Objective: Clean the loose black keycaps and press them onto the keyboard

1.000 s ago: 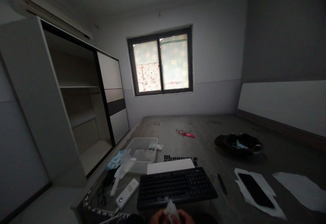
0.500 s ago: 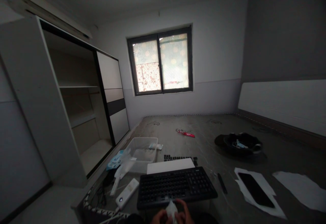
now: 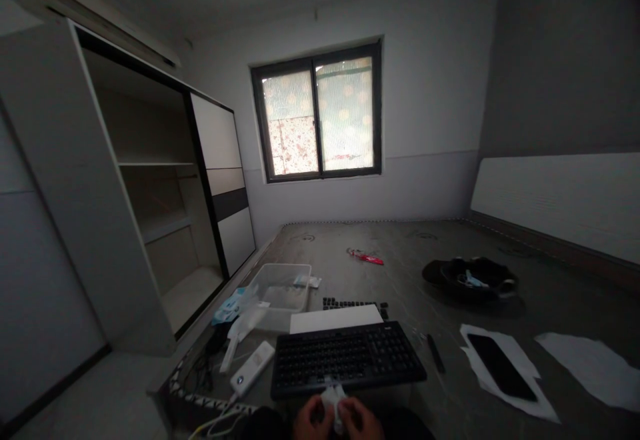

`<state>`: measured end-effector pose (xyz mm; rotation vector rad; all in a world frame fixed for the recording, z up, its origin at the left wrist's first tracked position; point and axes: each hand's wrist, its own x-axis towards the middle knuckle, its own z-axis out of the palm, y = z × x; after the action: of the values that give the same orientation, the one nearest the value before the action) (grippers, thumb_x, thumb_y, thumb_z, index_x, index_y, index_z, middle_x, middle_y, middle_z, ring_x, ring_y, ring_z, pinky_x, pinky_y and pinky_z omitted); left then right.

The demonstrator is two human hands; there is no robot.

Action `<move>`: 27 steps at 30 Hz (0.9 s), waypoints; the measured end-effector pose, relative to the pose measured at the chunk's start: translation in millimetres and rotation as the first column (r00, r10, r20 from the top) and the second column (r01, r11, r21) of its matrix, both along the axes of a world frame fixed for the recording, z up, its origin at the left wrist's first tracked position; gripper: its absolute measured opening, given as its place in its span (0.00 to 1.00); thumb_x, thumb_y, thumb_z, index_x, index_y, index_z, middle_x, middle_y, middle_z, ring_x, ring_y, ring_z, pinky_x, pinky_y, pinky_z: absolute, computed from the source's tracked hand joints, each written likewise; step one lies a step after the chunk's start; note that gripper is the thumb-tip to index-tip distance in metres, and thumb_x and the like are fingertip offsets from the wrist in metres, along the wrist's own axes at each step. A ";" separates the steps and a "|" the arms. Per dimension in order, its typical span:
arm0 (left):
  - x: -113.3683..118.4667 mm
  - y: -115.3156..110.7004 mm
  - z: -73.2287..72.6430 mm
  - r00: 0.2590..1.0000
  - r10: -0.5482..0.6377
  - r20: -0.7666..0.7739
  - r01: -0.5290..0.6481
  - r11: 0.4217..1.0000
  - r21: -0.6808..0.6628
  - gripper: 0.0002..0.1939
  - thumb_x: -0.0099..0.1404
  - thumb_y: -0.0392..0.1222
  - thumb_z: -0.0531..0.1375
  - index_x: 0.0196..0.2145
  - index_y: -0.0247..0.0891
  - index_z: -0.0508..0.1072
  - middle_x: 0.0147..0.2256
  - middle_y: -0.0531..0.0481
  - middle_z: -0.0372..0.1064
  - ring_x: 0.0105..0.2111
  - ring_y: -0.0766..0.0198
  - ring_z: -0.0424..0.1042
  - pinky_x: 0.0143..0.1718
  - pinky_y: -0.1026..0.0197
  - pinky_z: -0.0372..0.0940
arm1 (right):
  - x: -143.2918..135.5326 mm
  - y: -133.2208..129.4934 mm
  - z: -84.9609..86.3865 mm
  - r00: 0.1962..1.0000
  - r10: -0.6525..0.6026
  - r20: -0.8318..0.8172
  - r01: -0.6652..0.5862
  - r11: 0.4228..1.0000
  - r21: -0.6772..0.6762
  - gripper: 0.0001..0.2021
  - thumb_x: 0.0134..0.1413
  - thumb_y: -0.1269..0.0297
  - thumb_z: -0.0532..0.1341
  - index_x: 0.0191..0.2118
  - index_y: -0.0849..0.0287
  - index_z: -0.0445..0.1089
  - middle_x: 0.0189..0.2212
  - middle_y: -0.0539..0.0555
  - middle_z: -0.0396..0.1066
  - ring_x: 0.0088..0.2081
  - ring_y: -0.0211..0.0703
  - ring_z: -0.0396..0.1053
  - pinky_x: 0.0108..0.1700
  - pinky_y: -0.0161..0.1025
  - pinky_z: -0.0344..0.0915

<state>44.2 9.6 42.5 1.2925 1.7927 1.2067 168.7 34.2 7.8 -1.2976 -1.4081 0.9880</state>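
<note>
At the bottom centre, my left hand [image 3: 313, 419] and my right hand [image 3: 357, 419] pinch a crumpled white tissue [image 3: 334, 398] between them. The tissue's upper end is at the front edge of a black keyboard [image 3: 345, 360]. Behind the keyboard lies a white flat piece [image 3: 335, 319], with rows of loose black keycaps [image 3: 350, 303] beyond it. Whether anything is wrapped in the tissue cannot be seen.
A clear plastic box [image 3: 283, 293] and a white power strip-like device [image 3: 253, 368] are at the left. To the right lie a black pen-like stick [image 3: 435, 353], a black phone [image 3: 503, 367] on white paper, and a dark cap [image 3: 470, 280]. A red item [image 3: 370, 259] lies farther back.
Both hands have drawn closer together around the tissue, and the right fingers have come back from the keyboard's edge. The camera view has shifted slightly.
</note>
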 end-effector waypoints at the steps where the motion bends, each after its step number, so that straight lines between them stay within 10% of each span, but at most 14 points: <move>1: -0.8 -0.4 0.5 1.000 -0.006 0.012 0.006 1.000 0.014 0.16 0.45 0.52 0.59 0.26 0.36 0.75 0.24 0.52 0.71 0.29 0.60 0.69 0.30 0.66 0.63 | 0.2 -1.5 3.0 1.000 -0.006 -0.003 0.006 1.000 0.014 0.23 0.36 0.41 0.55 0.25 0.57 0.72 0.21 0.52 0.72 0.25 0.44 0.68 0.30 0.34 0.64; 8: -3.5 -4.1 5.5 0.991 -0.119 0.067 0.115 0.991 0.069 0.16 0.48 0.49 0.58 0.28 0.32 0.75 0.26 0.48 0.72 0.30 0.60 0.69 0.33 0.64 0.63 | 10.3 -11.7 29.7 0.988 0.151 -0.045 -0.153 0.988 -0.037 0.19 0.37 0.49 0.59 0.30 0.60 0.73 0.26 0.53 0.73 0.29 0.45 0.69 0.32 0.34 0.64; 27: 0.7 -2.1 17.0 0.914 -0.203 0.351 0.170 0.978 0.122 0.21 0.52 0.48 0.58 0.38 0.29 0.72 0.34 0.45 0.73 0.35 0.58 0.70 0.39 0.59 0.62 | 17.5 -3.9 34.0 0.896 0.060 -0.440 -0.158 0.969 -0.190 0.22 0.35 0.50 0.63 0.33 0.64 0.72 0.30 0.55 0.73 0.36 0.47 0.69 0.40 0.41 0.64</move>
<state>44.9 7.5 59.5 1.1688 1.3352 1.3292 186.1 30.3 41.8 -1.0719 -1.0552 1.4454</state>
